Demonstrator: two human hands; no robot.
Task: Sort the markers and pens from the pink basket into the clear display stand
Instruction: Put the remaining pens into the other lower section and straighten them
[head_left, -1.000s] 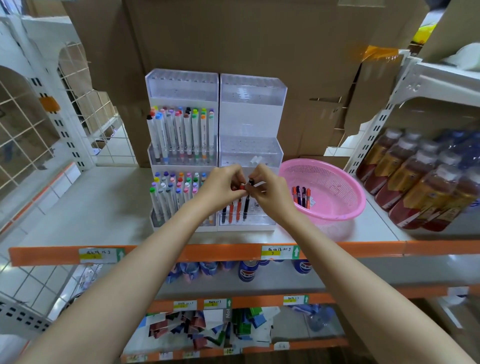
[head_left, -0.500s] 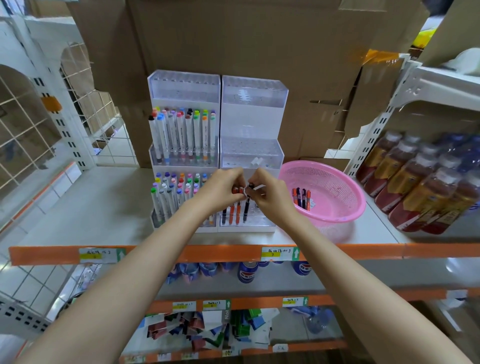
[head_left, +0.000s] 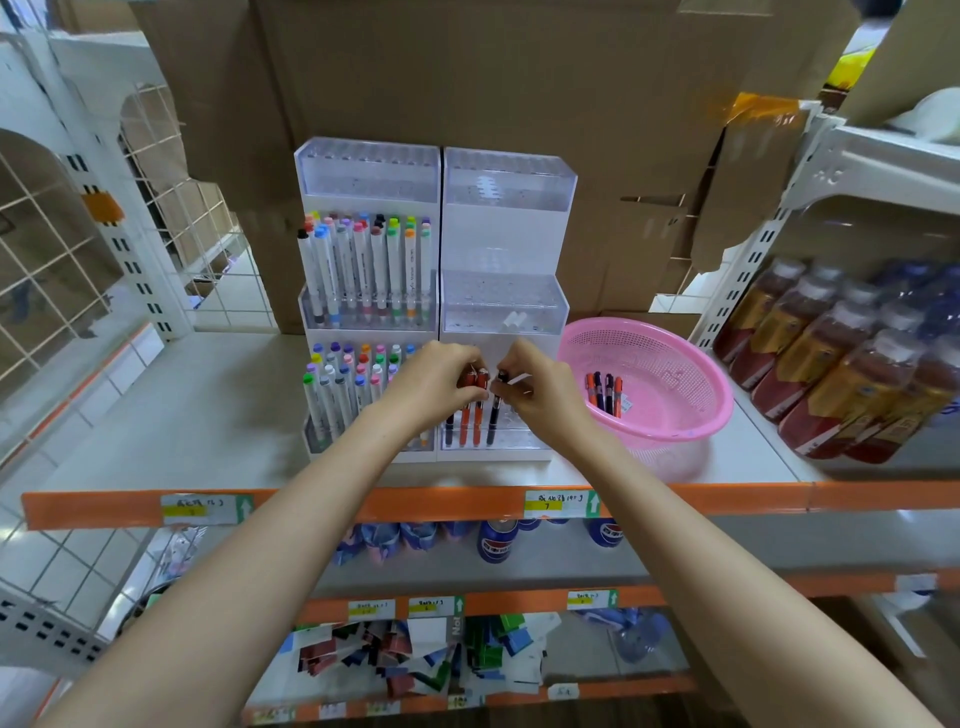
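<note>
Both at clear stand (head_left: 501, 301) on white shelf (head_left: 208, 415), cardboard (head_left: 467, 78) behind: left hand (head_left: 441, 382) pinches red pens (head_left: 478, 415), right hand (head_left: 543, 387) black pen (head_left: 496, 410).

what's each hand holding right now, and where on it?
Left hand grips two slim orange-red pens by their top ends; right hand pinches a slim black pen near its top.

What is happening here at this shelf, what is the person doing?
A person is filling the bottom tier of the clear display stand. The left hand grips the tops of two orange pens; the right hand pinches a black pen beside them. A few other pens lie in the pink basket.
</note>
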